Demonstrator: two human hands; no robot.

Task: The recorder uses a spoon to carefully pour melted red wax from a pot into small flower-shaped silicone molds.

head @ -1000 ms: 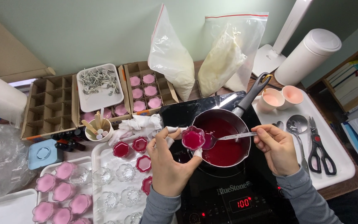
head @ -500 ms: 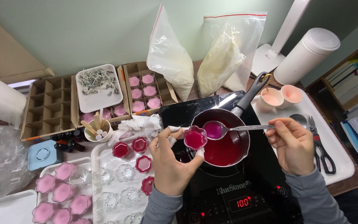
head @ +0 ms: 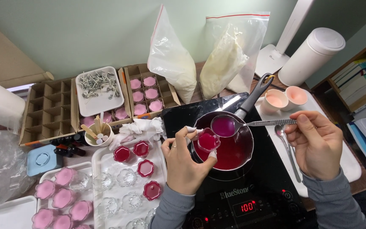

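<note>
Presently we list: left hand (head: 186, 163) pinching a filled red cup (head: 208, 140) over the pan's (head: 244, 159) left rim, right hand (head: 316, 142) gripping a loaded spoon (head: 250, 124), handle running rightward, bowl just right of the cup, on the cooktop (head: 272, 191).

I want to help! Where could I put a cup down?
Bare stove glass between the pot and right hand. The tray of little glass cups is packed.
</note>
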